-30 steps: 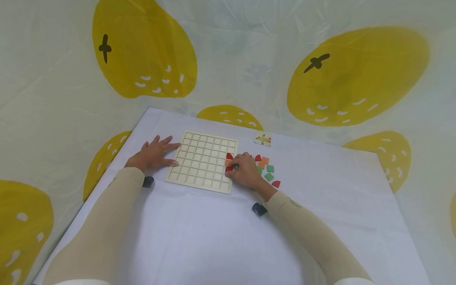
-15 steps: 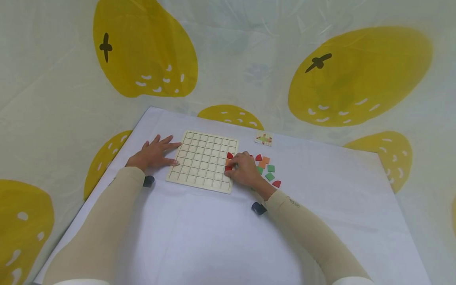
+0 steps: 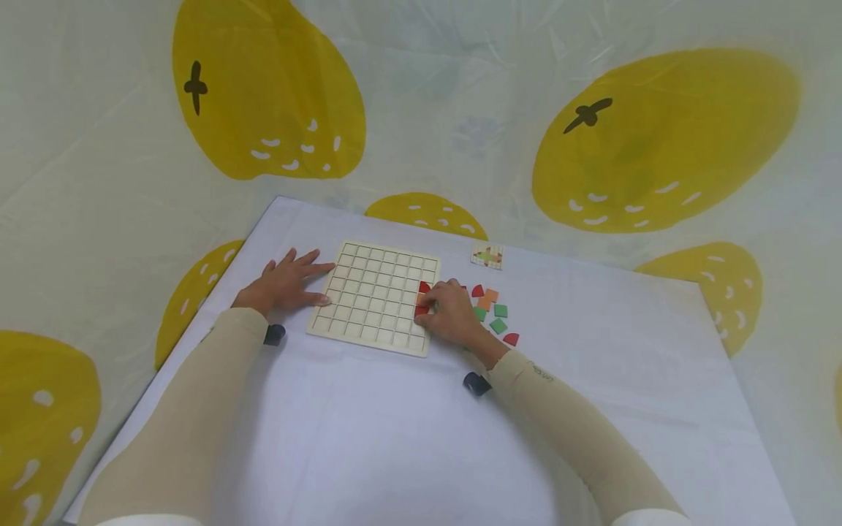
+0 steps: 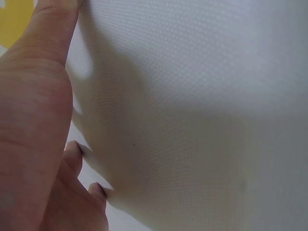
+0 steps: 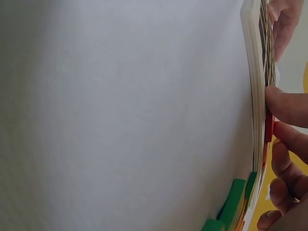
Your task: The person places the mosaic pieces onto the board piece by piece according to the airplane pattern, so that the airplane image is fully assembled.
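The pale wooden grid board [image 3: 375, 299] lies on the white tabletop. My left hand [image 3: 283, 285] is spread at its left side, thumb and a finger touching the board's edge; the left wrist view shows that hand [image 4: 38, 130] over the cloth. At the right column, my right hand [image 3: 452, 314] pinches a red tile [image 3: 421, 312] between thumb and index finger, low against the board. The right wrist view shows this red tile [image 5: 269, 127] on the board between the fingertips. An orange tile [image 3: 422, 299] and a red quarter-circle tile [image 3: 425, 287] sit above it in the same column.
Loose green tiles [image 3: 498, 326], orange tiles [image 3: 490, 296] and red quarter-circles [image 3: 511, 339] lie right of the board, some partly hidden by my right hand. A small pattern card [image 3: 487, 256] lies behind them. A fruit-print cloth [image 3: 447, 109] hangs behind the table.
Hardly anything differs: both hands keep their places, the right one still at the red tile. The head view has shifted very slightly.
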Action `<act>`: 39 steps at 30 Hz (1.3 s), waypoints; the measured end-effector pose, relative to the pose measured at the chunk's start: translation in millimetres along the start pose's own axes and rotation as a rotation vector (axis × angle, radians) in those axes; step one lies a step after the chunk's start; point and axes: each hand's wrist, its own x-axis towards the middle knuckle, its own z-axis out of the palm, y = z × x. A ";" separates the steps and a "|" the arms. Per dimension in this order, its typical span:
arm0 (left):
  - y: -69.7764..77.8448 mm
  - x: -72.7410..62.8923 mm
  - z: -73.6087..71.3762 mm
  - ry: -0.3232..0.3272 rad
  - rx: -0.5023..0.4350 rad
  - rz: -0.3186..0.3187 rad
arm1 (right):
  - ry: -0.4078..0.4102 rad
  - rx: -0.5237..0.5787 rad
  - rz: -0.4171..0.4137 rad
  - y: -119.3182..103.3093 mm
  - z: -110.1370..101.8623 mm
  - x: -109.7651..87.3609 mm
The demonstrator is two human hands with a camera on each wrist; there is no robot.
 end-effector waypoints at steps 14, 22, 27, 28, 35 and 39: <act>7.5 1.6 -7.1 -0.041 0.009 -0.011 | 0.022 0.062 0.024 5.0 -3.5 -5.6; 1.3 2.1 -11.0 -0.096 0.017 -0.001 | 0.013 0.145 0.026 23.9 -13.5 -10.3; 2.1 0.6 -14.1 -0.108 0.008 0.002 | 0.006 0.163 0.045 39.0 -22.8 -14.5; 2.2 0.6 -14.5 -0.108 0.007 0.002 | 0.004 0.164 0.055 41.7 -25.0 -15.5; 3.5 3.1 -14.4 -0.100 0.016 -0.001 | -0.002 0.163 0.120 56.8 -37.1 -20.8; 6.0 4.3 -13.8 -0.095 0.021 -0.031 | -0.011 0.152 0.167 64.3 -43.4 -24.6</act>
